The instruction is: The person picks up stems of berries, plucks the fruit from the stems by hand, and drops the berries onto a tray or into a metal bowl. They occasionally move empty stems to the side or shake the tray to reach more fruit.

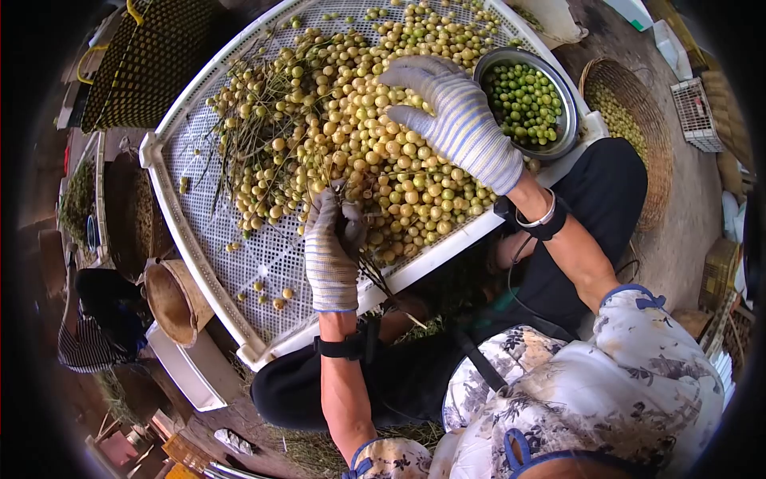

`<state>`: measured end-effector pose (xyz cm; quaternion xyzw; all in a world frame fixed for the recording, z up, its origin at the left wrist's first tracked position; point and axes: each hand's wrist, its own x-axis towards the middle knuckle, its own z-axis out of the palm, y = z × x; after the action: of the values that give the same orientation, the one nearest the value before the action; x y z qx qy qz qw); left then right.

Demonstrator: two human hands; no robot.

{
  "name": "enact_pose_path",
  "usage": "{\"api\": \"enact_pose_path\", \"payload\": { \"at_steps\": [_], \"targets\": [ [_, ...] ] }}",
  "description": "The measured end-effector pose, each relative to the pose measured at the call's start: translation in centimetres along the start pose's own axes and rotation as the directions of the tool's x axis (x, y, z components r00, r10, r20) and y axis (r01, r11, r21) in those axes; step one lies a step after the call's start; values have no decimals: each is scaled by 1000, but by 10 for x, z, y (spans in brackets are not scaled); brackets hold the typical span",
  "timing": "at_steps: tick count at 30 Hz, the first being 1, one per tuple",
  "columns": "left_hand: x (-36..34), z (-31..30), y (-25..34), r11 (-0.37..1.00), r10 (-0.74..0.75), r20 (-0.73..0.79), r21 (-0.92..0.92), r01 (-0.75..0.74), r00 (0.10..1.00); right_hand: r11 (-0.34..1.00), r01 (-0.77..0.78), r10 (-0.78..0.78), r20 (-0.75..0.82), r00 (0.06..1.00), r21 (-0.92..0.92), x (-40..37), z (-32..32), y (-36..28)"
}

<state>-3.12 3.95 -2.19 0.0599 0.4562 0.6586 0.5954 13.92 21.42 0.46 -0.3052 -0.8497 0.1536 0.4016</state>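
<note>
Small round yellow-green fruits (383,144) are heaped on a white perforated tray (203,191) across my lap. My left hand (331,251), in a striped knit glove, is closed on a fruit stem (375,278) at the heap's near edge. The stem's thin brown ends stick out below my fingers. Over the right part of the heap is my right hand (463,116), also gloved, thumb and fingers apart, with nothing visible in it. A metal bowl (571,120) of greener fruits stands beside that hand, at the tray's right edge. Tangled twigs (231,152) with fruits attached lie left of the heap.
On the right floor stands a wicker basket (650,152) holding fruits, with a white plastic crate (696,116) beyond. A black and yellow woven basket (148,72) is at the upper left. Another person (104,319) sits at the left, near a round wooden tub (163,303).
</note>
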Motion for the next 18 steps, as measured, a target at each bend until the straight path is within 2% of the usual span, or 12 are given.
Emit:
{"api": "enact_pose_path", "payload": {
  "at_steps": [1,2,3,5,6,8,9,10,13,15,17,18],
  "targets": [
    [-2,14,-2,999,41,-175,28,-36,984,996,-18,17,9,1000,89,-3,4,-5],
    [-2,14,-4,995,73,-152,78,-62,986,984,-37,34,20,999,176,-6,7,-12],
    [-2,12,-6,988,105,-127,128,-88,986,910,-180,143,126,982,373,-8,8,-23],
    [-7,15,-5,960,128,-105,265,-96,986,894,-178,74,256,964,410,-14,9,-38],
    [-7,15,-6,900,203,-110,413,-141,973,886,-180,38,318,947,428,-16,10,-46],
    [-8,27,-20,866,271,-237,482,-129,933,945,-134,19,358,933,299,-25,18,-55],
    [-8,23,-25,818,293,-145,549,-170,945,950,-165,49,394,918,265,-30,22,-56],
    [-6,23,-30,787,331,-138,586,-192,934,953,-194,79,427,901,231,-34,25,-56],
    [-13,24,-28,826,270,-118,538,-167,956,987,-137,85,457,885,81,-37,29,-58],
    [-15,28,-27,882,236,-132,445,-155,963,917,-356,215,526,823,182,-32,24,-58],
    [-16,28,-21,829,237,-102,540,-147,966,745,-560,298,571,765,362,-29,23,-52],
    [-17,34,-19,842,219,-126,526,-122,967,745,-537,300,520,800,396,-27,22,-46]
  ]
}}
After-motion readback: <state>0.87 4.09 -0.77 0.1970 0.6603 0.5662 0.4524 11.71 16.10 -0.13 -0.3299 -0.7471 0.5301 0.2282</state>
